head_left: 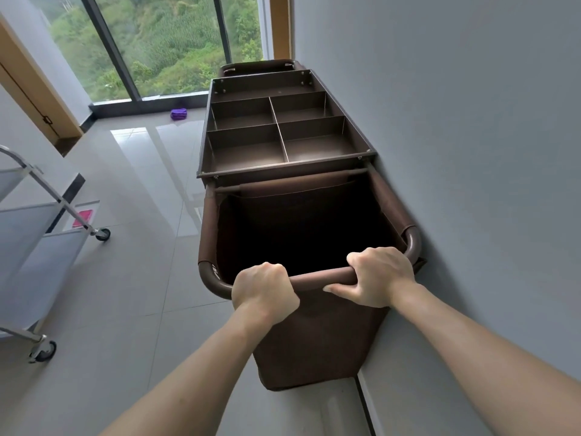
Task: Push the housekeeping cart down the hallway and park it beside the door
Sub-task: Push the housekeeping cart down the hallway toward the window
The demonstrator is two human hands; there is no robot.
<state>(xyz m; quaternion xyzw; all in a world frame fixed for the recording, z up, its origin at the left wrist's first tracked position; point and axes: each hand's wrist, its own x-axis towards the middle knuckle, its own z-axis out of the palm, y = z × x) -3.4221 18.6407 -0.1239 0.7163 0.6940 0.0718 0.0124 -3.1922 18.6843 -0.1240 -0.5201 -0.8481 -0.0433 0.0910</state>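
Both your hands grip the housekeeping cart's (283, 171) near handle bar (320, 276), left hand (264, 291) and right hand (379, 275) curled around it. The cart's long axis runs away from you toward the window (151, 45), right side against the grey wall (456, 152).

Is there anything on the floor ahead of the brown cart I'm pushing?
Nothing lies directly ahead of the brown housekeeping cart, which runs along the grey right wall. A small purple object sits on the floor ahead-left by the window, and a white wheeled trolley stands left.
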